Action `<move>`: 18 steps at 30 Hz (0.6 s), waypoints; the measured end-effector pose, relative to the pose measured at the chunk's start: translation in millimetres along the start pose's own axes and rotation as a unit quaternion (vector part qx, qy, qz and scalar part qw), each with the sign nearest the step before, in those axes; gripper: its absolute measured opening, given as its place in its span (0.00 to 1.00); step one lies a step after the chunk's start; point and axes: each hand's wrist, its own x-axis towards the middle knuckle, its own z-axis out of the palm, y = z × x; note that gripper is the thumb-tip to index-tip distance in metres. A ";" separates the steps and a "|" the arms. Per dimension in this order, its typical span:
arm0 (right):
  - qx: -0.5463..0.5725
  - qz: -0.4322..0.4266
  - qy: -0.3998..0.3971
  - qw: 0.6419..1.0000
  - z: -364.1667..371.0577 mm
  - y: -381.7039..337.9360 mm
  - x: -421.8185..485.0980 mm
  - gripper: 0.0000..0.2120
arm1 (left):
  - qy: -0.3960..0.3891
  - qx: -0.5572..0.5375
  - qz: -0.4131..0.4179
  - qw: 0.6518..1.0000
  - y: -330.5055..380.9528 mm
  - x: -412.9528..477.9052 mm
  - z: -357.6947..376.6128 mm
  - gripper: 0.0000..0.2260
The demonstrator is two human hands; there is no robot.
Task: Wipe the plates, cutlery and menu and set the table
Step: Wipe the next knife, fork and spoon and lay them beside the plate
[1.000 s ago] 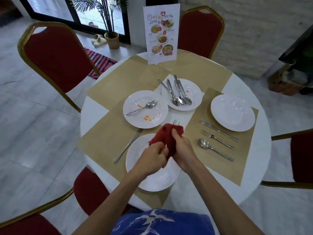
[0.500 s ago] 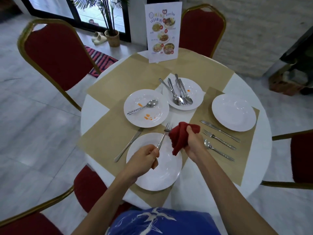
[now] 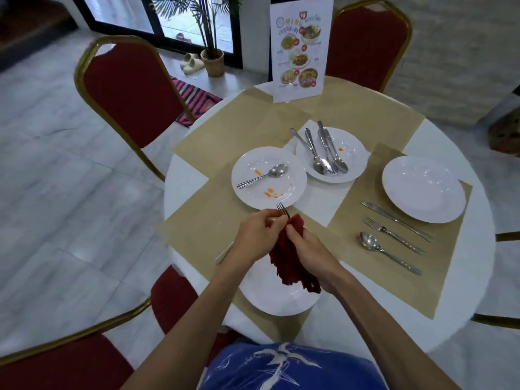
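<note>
Your left hand (image 3: pixel 257 235) pinching the fork (image 3: pixel 282 209), tines just past its fingers, and your right hand (image 3: pixel 306 249) gripping the cloth (image 3: pixel 289 263) alongside, a hard tug could drop the fork onto the plate (image 3: pixel 281 302) beneath.

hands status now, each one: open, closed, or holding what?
Left hand: closed, pinching the fork just below its tines.
Right hand: closed, gripping the red cloth.

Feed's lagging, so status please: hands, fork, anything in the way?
Left hand grips fork. Right hand holds red cloth beside it. Both over near plate; stained plate just beyond, nothing blocking.
</note>
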 end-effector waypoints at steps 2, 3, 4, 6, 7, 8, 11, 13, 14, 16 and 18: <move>-0.008 -0.006 -0.007 1.000 5.8 -1.0 -0.8 0.19 | 0.022 -0.077 -0.042 0.996 -5.2 3.4 0.3 0.09; -0.008 -0.010 -0.007 1.000 6.9 0.3 -1.8 0.16 | 0.025 -0.130 -0.062 0.989 -8.4 4.8 -2.3 0.08; 0.004 -0.008 -0.009 1.000 7.7 2.1 -3.8 0.13 | 0.024 -0.174 -0.075 0.982 -11.2 5.7 -6.2 0.09; 0.040 0.014 -0.009 0.999 6.4 8.7 -8.3 0.09 | 0.048 -0.198 -0.082 0.976 -14.9 8.4 -17.6 0.08; 0.053 0.027 -0.005 0.998 5.2 12.6 -9.6 0.09 | 0.076 -0.194 -0.082 0.975 -15.6 10.7 -23.9 0.07; 0.064 0.035 -0.004 0.997 4.3 15.2 -11.1 0.09 | 0.105 -0.182 -0.085 0.974 -16.3 12.3 -29.2 0.07; 0.062 0.035 0.002 0.997 2.8 18.2 -6.0 0.10 | 0.125 -0.116 -0.075 0.982 -14.0 7.1 -28.8 0.06; 0.072 0.024 0.011 0.997 6.4 13.8 0.1 0.09 | 0.073 -0.065 -0.058 0.994 -13.3 -2.7 -13.7 0.06; 0.081 0.023 0.019 0.996 8.8 11.6 2.6 0.09 | 0.054 -0.046 -0.050 0.996 -13.2 -6.6 -7.4 0.06; 0.094 0.030 0.023 0.995 14.2 11.2 2.9 0.10 | 0.049 -0.031 -0.046 0.997 -13.8 -5.6 -11.3 0.05; 0.102 0.037 0.001 0.994 17.5 14.7 -4.2 0.10 | 0.079 -0.045 -0.047 0.995 -16.2 4.0 -28.4 0.05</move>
